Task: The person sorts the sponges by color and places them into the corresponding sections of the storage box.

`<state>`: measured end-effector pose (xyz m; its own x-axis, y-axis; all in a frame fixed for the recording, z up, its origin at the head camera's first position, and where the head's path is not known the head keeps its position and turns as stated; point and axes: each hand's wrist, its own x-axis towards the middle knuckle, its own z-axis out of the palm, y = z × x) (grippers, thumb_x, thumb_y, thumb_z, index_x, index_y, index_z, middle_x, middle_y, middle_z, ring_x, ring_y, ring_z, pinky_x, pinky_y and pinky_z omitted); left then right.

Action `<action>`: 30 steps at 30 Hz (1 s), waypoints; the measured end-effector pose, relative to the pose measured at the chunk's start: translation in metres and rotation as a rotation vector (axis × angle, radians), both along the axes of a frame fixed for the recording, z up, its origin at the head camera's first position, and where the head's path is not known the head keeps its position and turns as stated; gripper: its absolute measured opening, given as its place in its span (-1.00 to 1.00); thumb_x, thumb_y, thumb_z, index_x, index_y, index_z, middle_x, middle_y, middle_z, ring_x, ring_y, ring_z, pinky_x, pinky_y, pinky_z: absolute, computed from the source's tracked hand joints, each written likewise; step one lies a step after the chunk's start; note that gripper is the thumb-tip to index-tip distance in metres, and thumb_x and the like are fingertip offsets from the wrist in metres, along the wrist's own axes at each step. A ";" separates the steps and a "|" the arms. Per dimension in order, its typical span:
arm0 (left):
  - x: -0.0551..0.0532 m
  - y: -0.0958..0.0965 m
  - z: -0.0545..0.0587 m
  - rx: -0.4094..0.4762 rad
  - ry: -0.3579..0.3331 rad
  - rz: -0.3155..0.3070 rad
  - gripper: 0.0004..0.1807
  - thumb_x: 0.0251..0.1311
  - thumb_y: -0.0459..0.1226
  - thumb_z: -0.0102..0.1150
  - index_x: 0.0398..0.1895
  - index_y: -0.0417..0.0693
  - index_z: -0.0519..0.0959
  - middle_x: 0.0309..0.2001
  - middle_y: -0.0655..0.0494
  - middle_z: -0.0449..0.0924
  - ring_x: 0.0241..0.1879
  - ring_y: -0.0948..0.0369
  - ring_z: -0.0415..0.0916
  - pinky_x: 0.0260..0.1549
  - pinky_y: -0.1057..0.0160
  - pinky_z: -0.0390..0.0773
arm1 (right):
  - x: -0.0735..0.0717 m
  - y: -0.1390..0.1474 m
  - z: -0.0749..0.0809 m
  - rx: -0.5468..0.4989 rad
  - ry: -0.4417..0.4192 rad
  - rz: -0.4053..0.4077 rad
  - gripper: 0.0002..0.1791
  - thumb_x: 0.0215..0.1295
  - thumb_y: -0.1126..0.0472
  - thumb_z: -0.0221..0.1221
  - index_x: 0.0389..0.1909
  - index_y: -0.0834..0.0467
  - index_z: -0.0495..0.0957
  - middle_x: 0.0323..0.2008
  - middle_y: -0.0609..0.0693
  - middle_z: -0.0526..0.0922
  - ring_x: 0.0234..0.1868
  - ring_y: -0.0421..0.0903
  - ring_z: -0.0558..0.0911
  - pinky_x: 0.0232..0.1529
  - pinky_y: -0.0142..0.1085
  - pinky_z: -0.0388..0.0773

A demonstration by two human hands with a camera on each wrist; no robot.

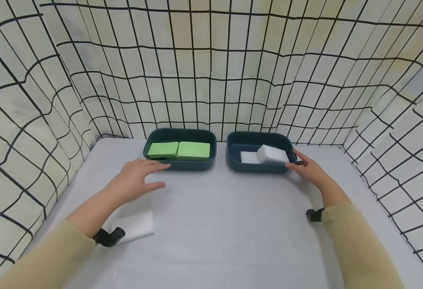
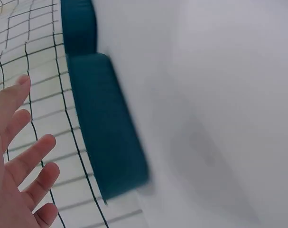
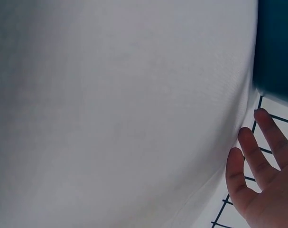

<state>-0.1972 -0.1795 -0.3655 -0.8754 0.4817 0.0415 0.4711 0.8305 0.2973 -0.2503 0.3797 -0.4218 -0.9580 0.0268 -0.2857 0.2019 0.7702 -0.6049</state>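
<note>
Two dark teal plastic bins stand side by side at the back of the table. Green sponges (image 1: 194,151) lie in the left bin (image 1: 186,165). The right bin (image 1: 244,138) holds white sponge blocks (image 1: 273,154), one tilted over another. My left hand (image 1: 133,180) hovers at the left bin's front left corner, fingers spread and nothing in them; its separated fingers also show in the left wrist view. At the right bin's right end is my right hand (image 1: 309,170), thumb and forefinger at the rim. Its other fingers (image 3: 260,159) are extended in the right wrist view.
A folded white cloth or paper (image 1: 137,226) lies on the white-covered table (image 1: 215,224) beneath my left wrist. Black wire mesh (image 1: 211,88) walls the table at the back and both sides. Each wrist wears a small black camera.
</note>
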 end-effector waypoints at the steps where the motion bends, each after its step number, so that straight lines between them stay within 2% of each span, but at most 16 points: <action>1: 0.006 -0.008 -0.002 0.002 0.001 0.011 -0.36 0.25 0.05 0.29 0.40 0.21 0.44 0.29 -0.05 0.48 0.27 -0.14 0.31 0.18 -0.28 0.19 | 0.000 -0.001 0.000 -0.001 0.001 -0.002 0.12 0.17 -0.54 0.07 0.60 -0.24 -0.27 0.42 0.40 0.18 0.41 0.42 0.13 0.32 0.35 0.09; 7: 0.035 -0.048 -0.010 0.019 -0.012 0.079 -0.35 0.22 0.09 0.29 0.37 0.15 0.48 0.25 -0.07 0.52 0.23 -0.15 0.33 0.14 -0.26 0.21 | 0.000 0.002 0.000 -0.006 0.001 -0.007 0.15 0.11 -0.58 0.07 0.59 -0.26 -0.27 0.42 0.39 0.18 0.41 0.42 0.14 0.32 0.36 0.08; 12: 0.056 -0.066 -0.016 0.006 -0.022 0.099 -0.36 0.19 0.10 0.31 0.32 0.12 0.53 0.20 -0.08 0.56 0.18 -0.17 0.38 0.09 -0.27 0.27 | 0.002 0.001 -0.001 -0.009 0.000 -0.001 0.14 0.14 -0.56 0.07 0.59 -0.27 -0.28 0.42 0.40 0.18 0.41 0.41 0.14 0.31 0.37 0.08; 16: 0.071 -0.076 -0.020 -0.012 -0.060 0.110 -0.38 0.13 0.09 0.37 0.26 0.14 0.58 0.16 -0.05 0.59 0.14 -0.16 0.42 0.06 -0.27 0.35 | 0.002 0.000 -0.001 -0.012 -0.001 0.001 0.12 0.15 -0.55 0.08 0.59 -0.28 -0.28 0.41 0.40 0.19 0.40 0.40 0.15 0.31 0.37 0.09; 22: 0.085 -0.087 -0.031 -0.065 -0.105 0.089 -0.37 0.00 0.12 0.43 0.17 0.14 0.64 0.09 0.03 0.64 0.03 -0.08 0.49 -0.07 -0.21 0.44 | 0.003 0.001 0.000 -0.012 0.008 -0.002 0.12 0.16 -0.54 0.08 0.59 -0.26 -0.27 0.41 0.41 0.19 0.40 0.41 0.15 0.31 0.37 0.09; 30: 0.089 -0.096 -0.041 -0.052 -0.159 0.060 -0.36 -0.14 0.12 0.51 0.10 0.18 0.68 0.02 0.13 0.66 -0.04 0.01 0.52 -0.11 -0.06 0.48 | 0.004 -0.002 0.000 -0.028 -0.006 -0.010 0.12 0.16 -0.53 0.10 0.59 -0.28 -0.27 0.42 0.38 0.19 0.42 0.40 0.13 0.33 0.37 0.05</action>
<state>-0.1079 -0.2752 -0.4065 -0.8960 0.4266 -0.1232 0.3709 0.8716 0.3204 -0.2465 0.3781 -0.4217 -0.9558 0.0282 -0.2925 0.2135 0.7506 -0.6253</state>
